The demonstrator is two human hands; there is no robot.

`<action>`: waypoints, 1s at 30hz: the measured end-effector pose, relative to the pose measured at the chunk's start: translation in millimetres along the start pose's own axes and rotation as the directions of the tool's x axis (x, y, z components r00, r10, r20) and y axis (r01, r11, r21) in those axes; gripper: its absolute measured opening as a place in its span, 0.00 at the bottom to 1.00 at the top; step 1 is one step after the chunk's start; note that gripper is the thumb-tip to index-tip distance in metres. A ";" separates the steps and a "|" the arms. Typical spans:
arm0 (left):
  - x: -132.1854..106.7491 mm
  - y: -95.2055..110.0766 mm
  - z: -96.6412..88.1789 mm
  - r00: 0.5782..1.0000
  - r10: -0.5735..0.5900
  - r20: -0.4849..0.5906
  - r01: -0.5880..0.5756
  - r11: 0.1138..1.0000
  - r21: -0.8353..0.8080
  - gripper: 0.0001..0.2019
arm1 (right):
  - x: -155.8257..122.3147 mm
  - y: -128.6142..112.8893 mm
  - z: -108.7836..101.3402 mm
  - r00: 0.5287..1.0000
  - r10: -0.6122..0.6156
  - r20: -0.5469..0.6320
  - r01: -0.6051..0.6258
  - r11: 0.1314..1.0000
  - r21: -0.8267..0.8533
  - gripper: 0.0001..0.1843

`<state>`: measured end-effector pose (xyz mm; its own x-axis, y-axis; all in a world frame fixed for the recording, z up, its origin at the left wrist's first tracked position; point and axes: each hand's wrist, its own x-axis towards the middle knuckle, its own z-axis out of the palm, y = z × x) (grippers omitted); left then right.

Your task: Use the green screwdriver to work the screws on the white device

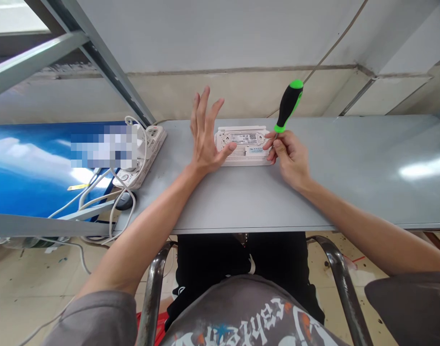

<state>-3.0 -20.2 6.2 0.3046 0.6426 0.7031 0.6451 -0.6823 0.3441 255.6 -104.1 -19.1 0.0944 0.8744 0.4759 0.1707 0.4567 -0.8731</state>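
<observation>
A white router-like box [247, 156] lies flat on the grey table, its labelled and vented face up. My left hand [205, 137] is at the box's left end, fingers raised and spread, thumb over the near left part; whether the thumb touches it I cannot tell. In my right hand [290, 156] is a screwdriver [289, 103] with a black and green handle, gripped by its shaft. The handle points up and leans right. Its tip is hidden by my fingers at the box's right end.
On the left, a white power strip [157, 137] with plugs and tangled white cables stands beside a blue surface [32, 168]. A grey metal frame [108, 62] rises there. The wall [227, 38] runs behind the grey table [357, 168]. Metal chair arms [157, 288] flank my lap.
</observation>
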 end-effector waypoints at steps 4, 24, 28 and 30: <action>-1.1 -1.2 1.8 1.000 0.016 -0.011 -0.016 1.000 -0.022 0.61 | -0.5 5.9 -1.3 1.000 0.006 -0.018 -0.006 1.000 -0.010 0.23; -3.1 -7.1 8.2 0.956 0.002 0.294 0.071 0.969 -0.238 0.42 | 1.7 8.9 -1.7 0.999 0.028 -0.037 -0.026 0.998 0.059 0.22; -1.3 -8.2 9.9 0.959 0.003 0.284 0.068 0.968 -0.240 0.43 | 1.4 2.6 -1.5 1.000 -0.015 -0.004 0.015 0.999 0.035 0.21; -1.1 -8.4 10.6 0.960 0.006 0.280 0.064 0.969 -0.238 0.43 | 0.8 0.9 -1.4 1.000 -0.015 0.007 0.015 1.000 0.016 0.23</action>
<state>-1.4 -11.5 -4.0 0.4925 0.7106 0.5025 0.4782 -0.7033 0.5260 257.2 -103.3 -19.3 0.0853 0.8686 0.4882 0.1562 0.4723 -0.8675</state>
